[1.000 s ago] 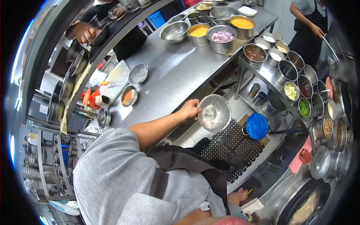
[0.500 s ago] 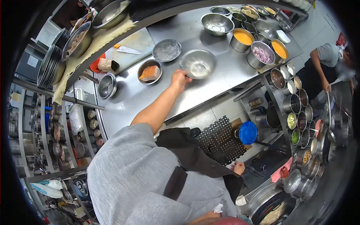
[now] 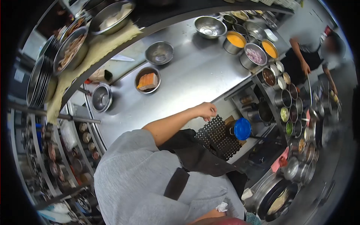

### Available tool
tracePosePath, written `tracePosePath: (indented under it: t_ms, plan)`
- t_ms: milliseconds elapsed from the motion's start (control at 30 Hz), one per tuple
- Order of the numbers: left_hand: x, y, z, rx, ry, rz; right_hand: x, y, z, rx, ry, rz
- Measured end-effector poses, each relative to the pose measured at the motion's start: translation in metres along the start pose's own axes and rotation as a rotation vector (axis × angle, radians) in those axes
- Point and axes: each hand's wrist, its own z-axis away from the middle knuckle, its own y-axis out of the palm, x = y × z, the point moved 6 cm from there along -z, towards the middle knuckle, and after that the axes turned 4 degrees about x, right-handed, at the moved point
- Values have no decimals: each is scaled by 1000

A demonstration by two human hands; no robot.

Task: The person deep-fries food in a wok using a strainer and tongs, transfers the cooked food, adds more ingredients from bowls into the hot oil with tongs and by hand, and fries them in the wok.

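My left hand point(image 3: 206, 111) is off the counter's front edge, above the black perforated floor mat point(image 3: 219, 137). It holds nothing, and its fingers are loosely bent and apart. On the steel counter stands a metal bowl point(image 3: 159, 53), which looks nearly empty inside. Just below it, another metal bowl point(image 3: 148, 83) contains a block of orange-topped, pale food point(image 3: 147, 81). Farther left are small nested metal bowls point(image 3: 101, 98). Part of my right forearm point(image 3: 210, 215) shows at the bottom edge, but my right hand is out of sight.
Pots of orange liquid point(image 3: 236, 39) and chopped purple onion point(image 3: 254, 56) crowd the counter's far right. A knife point(image 3: 123, 58) lies on a board under the shelf. A blue-lidded container point(image 3: 242, 129) stands on the floor. A co-worker point(image 3: 300, 62) holds a long-handled tool near the stove.
My left hand has let go of the metal bowl and drawn back off the counter. A bowl now sits where the powdery one was. My right hand has left view.
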Motion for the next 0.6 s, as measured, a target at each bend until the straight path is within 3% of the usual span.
tracePosePath:
  t_ms: [100, 167, 500, 600]
  plan:
    - [-26, 27, -10, 105, 59, -225, 6, -5, 25, -21, 44, -28]
    - [-49, 27, -18, -25, 276, -673, 7, -12, 37, -40, 50, -76]
    - [-83, -9, -69, -131, 314, -833, -37, 6, 62, -140, 168, -105]
    - [-65, -13, -76, -175, 200, -891, -43, 17, 66, -118, 186, -92]
